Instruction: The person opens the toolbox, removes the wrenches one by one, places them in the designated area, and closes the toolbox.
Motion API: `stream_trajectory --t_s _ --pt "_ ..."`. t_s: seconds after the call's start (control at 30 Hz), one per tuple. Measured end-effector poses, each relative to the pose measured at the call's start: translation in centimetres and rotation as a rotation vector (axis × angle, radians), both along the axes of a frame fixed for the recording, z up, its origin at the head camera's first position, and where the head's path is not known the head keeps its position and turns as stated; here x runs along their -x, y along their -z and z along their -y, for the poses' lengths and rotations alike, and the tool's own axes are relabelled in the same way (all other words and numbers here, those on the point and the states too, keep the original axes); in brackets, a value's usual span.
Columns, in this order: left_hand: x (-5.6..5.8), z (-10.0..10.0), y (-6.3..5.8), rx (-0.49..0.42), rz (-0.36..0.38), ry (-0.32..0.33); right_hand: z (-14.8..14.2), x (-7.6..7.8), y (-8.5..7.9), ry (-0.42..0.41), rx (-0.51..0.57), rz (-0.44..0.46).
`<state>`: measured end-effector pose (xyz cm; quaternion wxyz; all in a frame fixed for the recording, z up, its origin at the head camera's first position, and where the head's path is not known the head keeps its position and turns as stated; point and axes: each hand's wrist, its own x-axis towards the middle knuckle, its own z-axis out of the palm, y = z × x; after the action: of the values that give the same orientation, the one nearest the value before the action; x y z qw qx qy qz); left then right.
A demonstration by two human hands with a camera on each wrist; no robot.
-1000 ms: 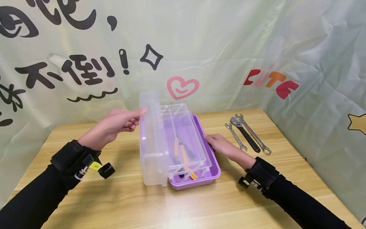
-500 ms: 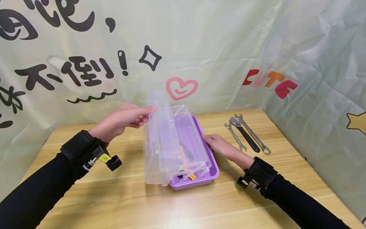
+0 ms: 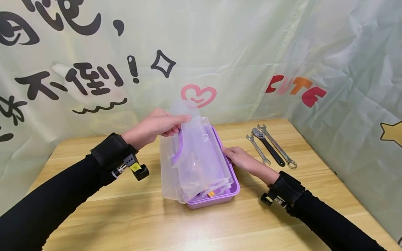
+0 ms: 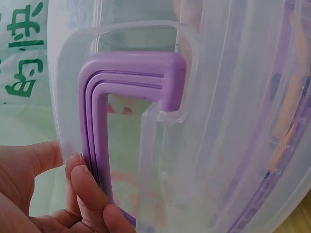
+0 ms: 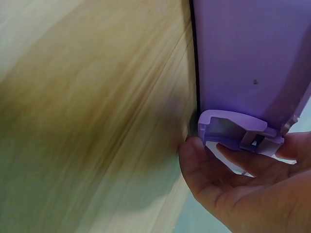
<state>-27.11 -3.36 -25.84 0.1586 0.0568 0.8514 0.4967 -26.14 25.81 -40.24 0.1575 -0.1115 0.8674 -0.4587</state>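
A purple toolbox (image 3: 216,200) stands on the table with its clear lid (image 3: 201,153) tilted over the clear inner tray. My left hand (image 3: 161,123) pinches the lid's edge beside the purple carrying handle (image 4: 95,116), fingertips against that handle in the left wrist view. Along the box's right side my right hand (image 3: 240,158) grips the wall at the purple latch (image 5: 233,119), which hangs out from the side. Through the plastic, a yellow-orange item (image 3: 211,194) shows in the bottom of the box; the rest of the contents is mostly veiled by the lid.
Right of the box lie a small wrench (image 3: 258,150), an adjustable wrench (image 3: 268,146) with a black handle and a long combination wrench (image 3: 279,148). A printed cloth backdrop (image 3: 238,52) rises behind the wooden table (image 3: 125,216) and along its right side.
The left hand has moved right, swinging the lid from nearly upright at the box's left side over the tray. The right hand has stayed at the box's side.
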Motion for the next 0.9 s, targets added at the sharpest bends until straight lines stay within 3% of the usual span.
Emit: stream_trajectory --t_s 0.23,0.4,0.7,0.9 --pt "0.0 -1.3 -0.1 -0.012 -0.041 0.051 -0.3 0.1 0.0 -0.014 0.008 -0.001" --pt "0.2 -2.5 0.1 0.000 -0.058 0.050 -0.4 0.2 0.1 -0.014 0.014 0.003" --pt "0.2 -4.8 0.5 0.149 -0.164 0.080 -0.2 0.3 -0.1 -0.008 0.037 0.014" --pt "0.7 -6.3 1.1 0.201 -0.206 0.096 -0.4 0.4 -0.1 -0.027 0.049 0.027"
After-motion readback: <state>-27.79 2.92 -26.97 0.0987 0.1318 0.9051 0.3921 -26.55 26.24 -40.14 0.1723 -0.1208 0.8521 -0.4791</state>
